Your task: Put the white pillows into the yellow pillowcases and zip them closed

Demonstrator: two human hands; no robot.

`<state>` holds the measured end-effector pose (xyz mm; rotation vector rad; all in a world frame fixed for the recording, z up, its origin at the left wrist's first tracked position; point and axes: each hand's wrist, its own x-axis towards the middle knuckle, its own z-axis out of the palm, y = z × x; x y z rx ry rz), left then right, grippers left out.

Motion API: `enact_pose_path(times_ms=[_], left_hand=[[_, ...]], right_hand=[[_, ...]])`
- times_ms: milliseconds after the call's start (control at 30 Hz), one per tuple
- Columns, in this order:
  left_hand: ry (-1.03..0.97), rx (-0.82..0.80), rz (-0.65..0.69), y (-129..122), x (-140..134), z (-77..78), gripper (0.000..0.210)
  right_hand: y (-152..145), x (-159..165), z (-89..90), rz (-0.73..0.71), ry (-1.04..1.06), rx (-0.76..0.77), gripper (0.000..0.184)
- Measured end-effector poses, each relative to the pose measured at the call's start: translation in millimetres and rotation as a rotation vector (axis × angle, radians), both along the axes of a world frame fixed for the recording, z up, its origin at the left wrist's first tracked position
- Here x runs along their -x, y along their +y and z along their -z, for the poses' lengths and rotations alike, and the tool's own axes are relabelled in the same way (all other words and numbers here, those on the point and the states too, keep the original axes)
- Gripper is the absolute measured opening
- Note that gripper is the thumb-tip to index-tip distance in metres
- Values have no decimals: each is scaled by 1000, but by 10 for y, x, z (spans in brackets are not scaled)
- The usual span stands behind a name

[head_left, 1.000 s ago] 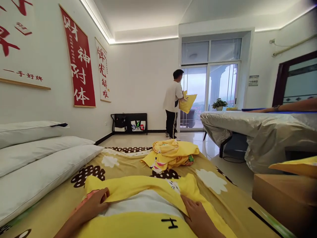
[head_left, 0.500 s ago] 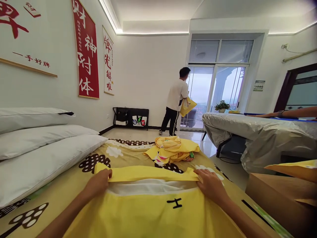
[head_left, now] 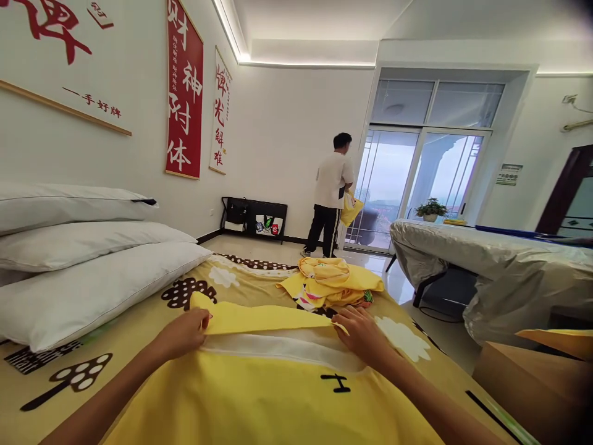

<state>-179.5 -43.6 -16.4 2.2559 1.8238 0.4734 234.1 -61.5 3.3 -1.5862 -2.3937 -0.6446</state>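
Lying toward the near edge of the bed (head_left: 403, 337), the yellow cover (head_left: 259, 402) opens on a white layer (head_left: 278, 347) (perhaps a pillow; its depth is hidden). The left hand (head_left: 185, 334) and right hand (head_left: 364, 337) pinch the ends of its flap (head_left: 269, 316). Uneven pulling or a loose pinch could let that flap slip or fold under. Beyond, yellow fabric (head_left: 331, 285) heaps near the far-right corner; white pillows (head_left: 106, 281) line the left edge.

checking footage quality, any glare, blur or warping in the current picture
Head view, throughout: the ceiling light glares; the glass door is bright and leans, probably lens distortion; the right-hand corners darken; the left hand and right hand look fairly sharp; the yellow cover's H reads clearly.
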Motion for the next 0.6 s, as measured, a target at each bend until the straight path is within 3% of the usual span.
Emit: enact_pose_path(times_ms=[100,267,367,500,600], left_hand=[[40,124,29,-38,71,106,8],[-154,52,142,-53,147,103,26],[-311,26,213,-40,192,149,34],[-587,47,213,-25,214,346,41],[-772,70,175,-16,208,452,44]], right_hand=[[55,165,-78,-122,-59,8,30],[37,362,-73,-189,-29,114,13],[-23,571,-84,-237,-10,147,14],[-135,1063,-194,-397,169,171,22],[-236,1532,-226,-597,183,289,26]])
